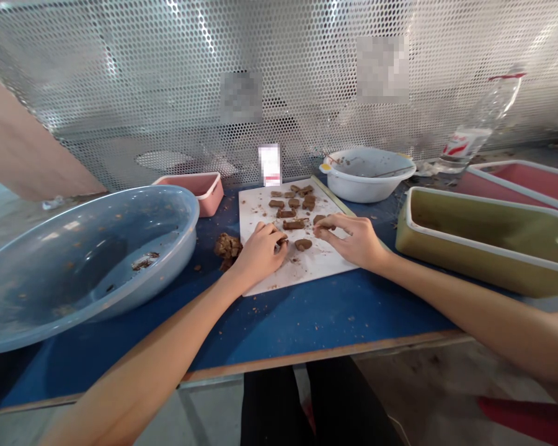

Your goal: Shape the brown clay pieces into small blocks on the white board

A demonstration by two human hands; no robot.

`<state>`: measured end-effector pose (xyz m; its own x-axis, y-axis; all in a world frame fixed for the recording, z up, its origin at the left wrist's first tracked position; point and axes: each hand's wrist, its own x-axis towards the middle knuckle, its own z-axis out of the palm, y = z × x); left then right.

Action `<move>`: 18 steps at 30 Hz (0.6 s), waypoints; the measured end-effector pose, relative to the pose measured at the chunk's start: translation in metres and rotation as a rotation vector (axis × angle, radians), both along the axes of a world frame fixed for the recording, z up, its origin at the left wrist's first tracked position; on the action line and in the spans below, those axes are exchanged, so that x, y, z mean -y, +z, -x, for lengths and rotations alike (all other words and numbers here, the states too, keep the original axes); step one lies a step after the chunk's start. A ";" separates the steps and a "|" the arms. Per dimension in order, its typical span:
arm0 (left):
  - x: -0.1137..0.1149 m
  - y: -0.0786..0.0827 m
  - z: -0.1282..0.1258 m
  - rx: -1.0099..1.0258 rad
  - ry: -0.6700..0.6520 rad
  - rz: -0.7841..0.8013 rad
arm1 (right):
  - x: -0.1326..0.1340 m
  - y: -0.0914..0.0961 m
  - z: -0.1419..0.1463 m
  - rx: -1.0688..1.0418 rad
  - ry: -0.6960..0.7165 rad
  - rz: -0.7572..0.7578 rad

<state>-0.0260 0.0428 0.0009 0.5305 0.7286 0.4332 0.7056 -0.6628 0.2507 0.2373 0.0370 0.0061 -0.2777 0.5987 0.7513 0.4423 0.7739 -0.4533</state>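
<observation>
Both my hands rest on a white board [307, 263] that lies on the blue table [307, 322]. My left hand [260, 251] has its fingers curled around a small brown clay piece at its fingertips. My right hand [353, 238] pinches another brown clay piece [319, 220] at its fingertips. A small oval clay piece [303, 244] lies on the board between the hands. Several shaped clay pieces [292, 204] sit further back on the board. A rough lump of clay [227, 246] lies on the table just left of the board.
A large blue basin [74, 260] stands at the left, a pink box [199, 189] behind it. A white bowl [367, 173] sits at the back, a plastic bottle [478, 124] beside it. Yellow-green tray [483, 241] and pink tray [525, 179] stand right. Perforated metal screen [279, 80] behind.
</observation>
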 end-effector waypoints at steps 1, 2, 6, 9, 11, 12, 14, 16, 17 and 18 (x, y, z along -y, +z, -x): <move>0.000 0.000 0.000 0.000 0.000 0.000 | 0.001 0.001 0.000 0.021 -0.007 0.004; 0.000 0.000 0.000 0.002 0.000 -0.003 | 0.001 0.002 -0.001 0.044 -0.010 0.015; 0.000 -0.002 -0.001 0.034 0.006 -0.025 | 0.002 0.006 -0.002 0.093 0.017 0.086; 0.000 -0.002 0.000 0.042 0.017 -0.010 | 0.001 0.005 -0.002 0.091 0.020 0.097; 0.000 -0.002 0.000 0.026 0.022 0.005 | -0.001 0.002 -0.002 0.074 0.021 0.105; 0.000 -0.002 0.000 0.016 0.023 0.010 | -0.002 0.000 -0.002 0.057 0.024 0.109; 0.001 -0.001 0.000 0.003 0.024 0.013 | -0.002 -0.003 -0.001 0.016 0.023 0.113; 0.002 0.000 -0.001 0.002 0.028 0.018 | -0.001 -0.003 0.000 -0.005 0.009 0.116; 0.002 0.000 -0.002 0.004 0.030 0.022 | 0.000 -0.002 0.000 -0.001 0.004 0.122; 0.003 0.000 -0.002 0.008 0.032 0.026 | 0.002 -0.001 0.000 0.013 0.003 0.131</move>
<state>-0.0236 0.0398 0.0012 0.5034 0.7560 0.4184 0.7240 -0.6333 0.2733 0.2376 0.0354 0.0053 -0.2885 0.6908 0.6630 0.4465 0.7096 -0.5451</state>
